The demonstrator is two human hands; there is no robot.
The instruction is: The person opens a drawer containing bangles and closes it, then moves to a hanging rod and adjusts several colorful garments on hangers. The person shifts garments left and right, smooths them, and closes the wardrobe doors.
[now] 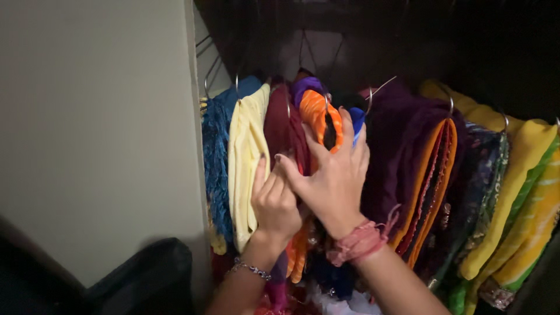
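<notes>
Wardrobe [513, 35] – hanging garments [408, 151], both hands [332, 175]

Your left hand [274, 201] presses flat against the pale yellow garment [248, 163], fingers pointing up, with a beaded bracelet [252, 269] on its wrist. Your right hand [335, 175] spreads wide over the orange striped garment [318, 116], its fingertips reaching the blue cloth [357, 119] just beside it; a pink thread band [361, 242] wraps that wrist. Between the two hands hangs a maroon garment [283, 125]. A fringed blue garment [217, 157] hangs at the far left, next to the plain wall [93, 128]. To the right hang a dark purple garment [402, 146] with orange trim and a yellow-green garment [525, 192]. Wire hanger hooks [236, 81] rise into the dark above.
</notes>
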